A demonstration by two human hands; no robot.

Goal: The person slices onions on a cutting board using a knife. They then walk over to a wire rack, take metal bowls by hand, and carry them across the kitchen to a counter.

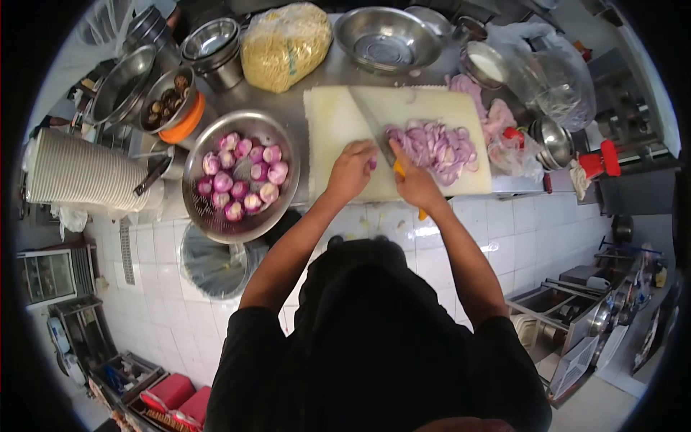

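My right hand (416, 186) is wrapped around the yellow handle of a kitchen knife (369, 114), whose blade points away from me over the white cutting board (327, 119). Just left of the blade, my left hand (350, 171) is closed with curled fingers on a piece of red onion (372, 163), mostly hidden by the fingers. Sliced red onion (437, 150) lies in a loose pile on the board, right of the knife. A steel colander (205, 140) left of the board holds several peeled red onions (239, 189).
Behind the board stand a bag of yellowish food (286, 47) and a wide steel bowl (389, 39). Plastic bags (515, 155) and small steel bowls (553, 140) crowd the right side. Stacked white containers (90, 173) are at left. A lined bin (216, 263) stands below the colander.
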